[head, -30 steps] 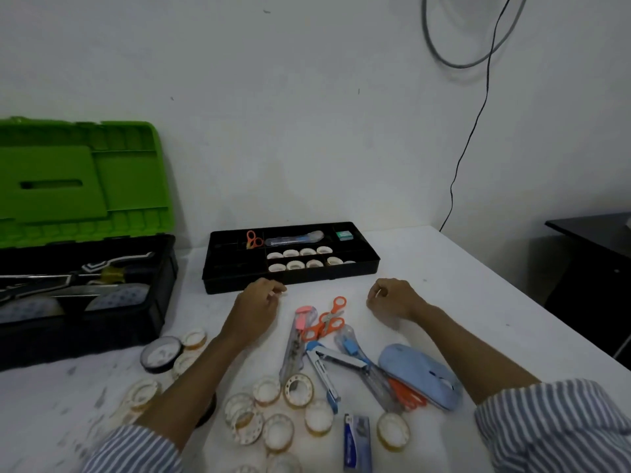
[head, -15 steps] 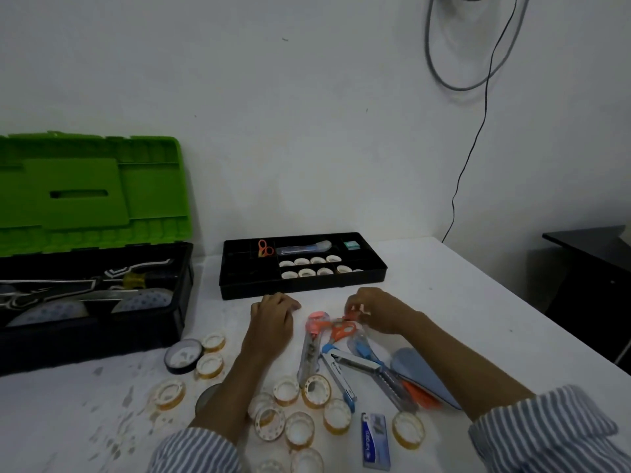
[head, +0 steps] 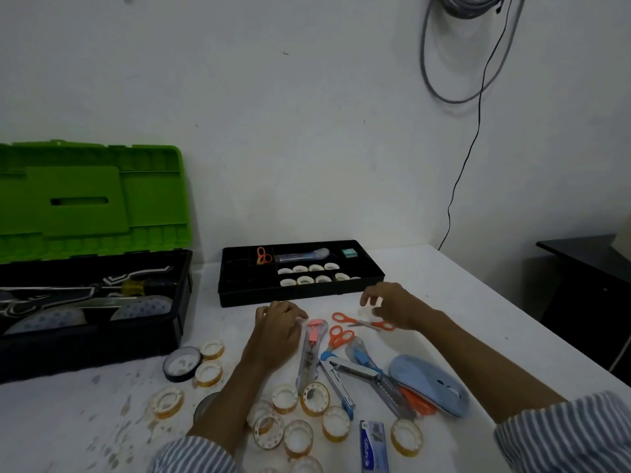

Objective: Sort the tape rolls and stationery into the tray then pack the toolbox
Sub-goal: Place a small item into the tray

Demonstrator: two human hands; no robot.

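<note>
Green plastic lid raised, the black toolbox (head: 95,302) stands open at the far left of the white table (head: 444,302). Clear tape rolls (head: 307,397) lie scattered in front of it and around the left hand (head: 278,331), which rests palm down, holding nothing, its fingers touching a pink-capped clear packet (head: 312,349). Behind sits the black divided tray (head: 300,274). The right hand (head: 392,303) hovers with fingers spread and empty, just above small orange-handled scissors (head: 363,322) lying flat.
</note>
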